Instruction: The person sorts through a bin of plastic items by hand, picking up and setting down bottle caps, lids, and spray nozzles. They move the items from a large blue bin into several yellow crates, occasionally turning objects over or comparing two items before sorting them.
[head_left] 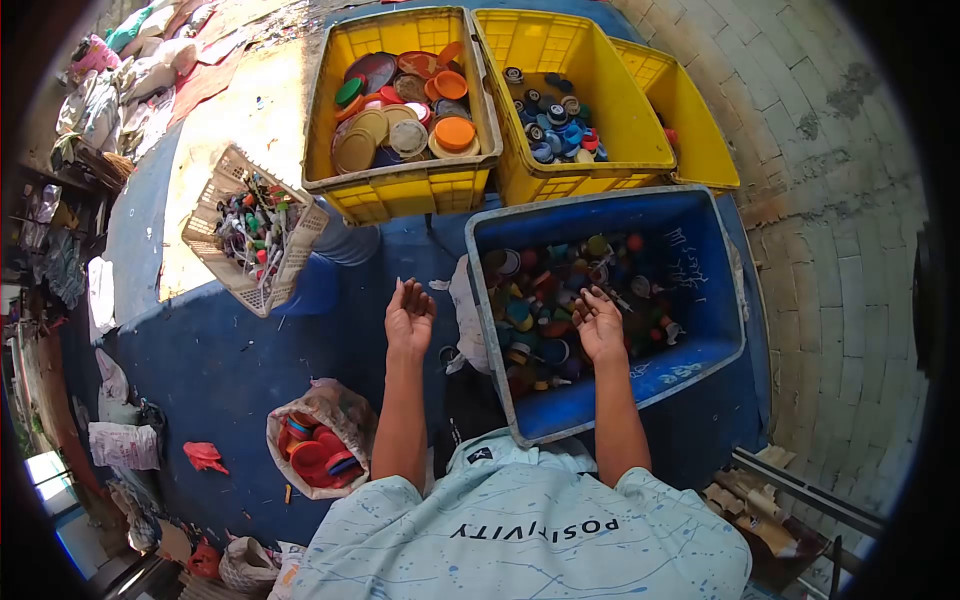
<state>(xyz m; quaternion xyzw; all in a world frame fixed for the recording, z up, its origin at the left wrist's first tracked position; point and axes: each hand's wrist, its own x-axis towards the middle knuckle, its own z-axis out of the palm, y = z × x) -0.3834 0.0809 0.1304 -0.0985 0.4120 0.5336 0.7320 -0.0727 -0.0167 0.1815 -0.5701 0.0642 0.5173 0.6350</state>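
Note:
My left hand (pixel 410 318) is held palm up to the left of the blue bin (pixel 660 385), with its fingers extended and no object visible in it. My right hand (pixel 600 325) hovers above the bin's contents, palm up, fingers loosely bent and apart, holding nothing I can see. Inside the bin lies a mix of small plastic caps and bottle tops (pixel 540 285) in many colours, partly in shadow. A pale sack (pixel 468 320) hangs against the bin's left side, close to my left hand.
Behind stand a yellow crate of large round lids (pixel 405 180), another yellow crate of bottle caps (pixel 590 175) and a third crate (pixel 705 130). A basket (pixel 290 285) of small items is at left. An open sack (pixel 362 408) holds red lids. A block wall (pixel 830 220) bounds the right.

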